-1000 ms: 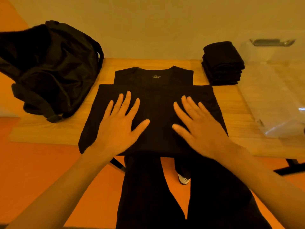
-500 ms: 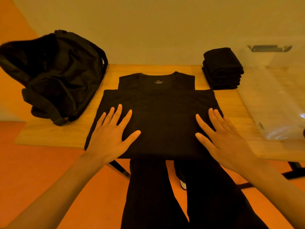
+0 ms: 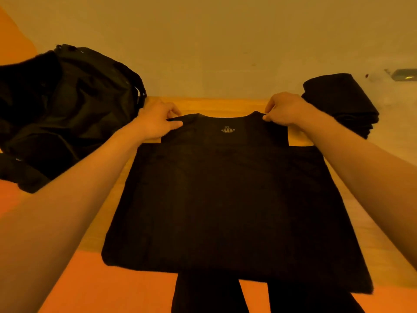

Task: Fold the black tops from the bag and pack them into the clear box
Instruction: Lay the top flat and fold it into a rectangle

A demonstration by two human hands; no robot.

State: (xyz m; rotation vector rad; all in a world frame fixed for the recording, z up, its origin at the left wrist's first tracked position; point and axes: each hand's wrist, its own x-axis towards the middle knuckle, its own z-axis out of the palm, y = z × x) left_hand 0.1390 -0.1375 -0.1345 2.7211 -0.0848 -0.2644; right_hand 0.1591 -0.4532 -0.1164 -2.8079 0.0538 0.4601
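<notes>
Pinching the black top at both shoulder corners, left hand and right hand each with thumb and curled fingers clamped on fabric, fingertips mostly tucked out of sight. Spread flat on the wooden table, hem drooping past the near edge. Black bag slumped far left, partly cut off. Folded stack at right, layers too dark to count. Clear box barely readable, just a greyish handle at the frame edge.

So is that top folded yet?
Partly. The black top has one layer doubled over below its collar; left hand and right hand pinch its shoulders.
</notes>
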